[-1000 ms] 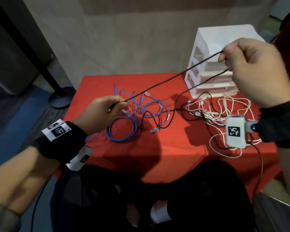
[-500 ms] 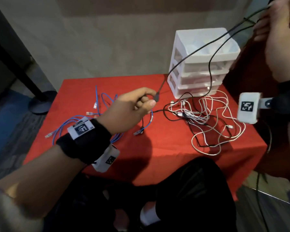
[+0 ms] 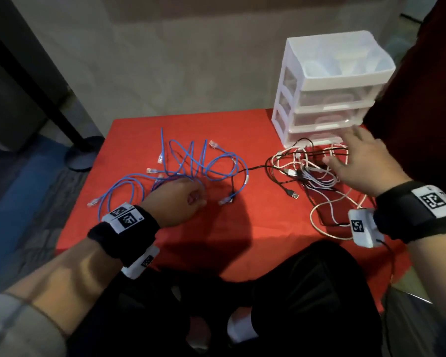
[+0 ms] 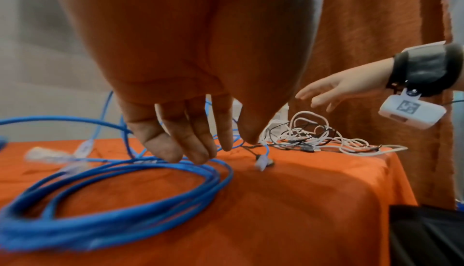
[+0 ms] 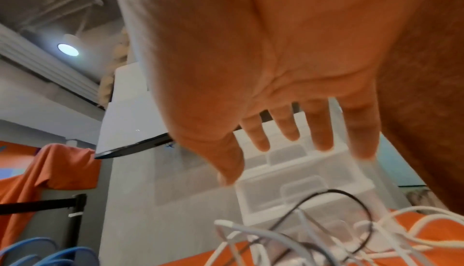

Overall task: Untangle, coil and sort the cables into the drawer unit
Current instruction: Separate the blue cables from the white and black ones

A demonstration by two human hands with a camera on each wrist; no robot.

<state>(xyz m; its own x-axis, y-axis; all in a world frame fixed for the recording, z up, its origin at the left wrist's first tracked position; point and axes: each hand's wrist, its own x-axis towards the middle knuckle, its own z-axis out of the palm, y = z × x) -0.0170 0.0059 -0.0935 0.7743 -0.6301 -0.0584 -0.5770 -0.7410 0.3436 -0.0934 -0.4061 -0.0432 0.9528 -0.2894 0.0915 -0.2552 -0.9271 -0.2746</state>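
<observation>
The right hand (image 3: 363,161), fingers spread and empty, hovered over the tangled white and black cables (image 3: 317,173) beside the white plastic drawer unit (image 3: 327,81). The left hand (image 3: 175,202) hung relaxed over blue network cables (image 3: 191,163). Best lift one black strand slowly — never yank.

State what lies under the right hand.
Under the open right hand lies a tangle of white cables and black cables on the red cloth. Strands directly beneath the palm are hidden.
</observation>
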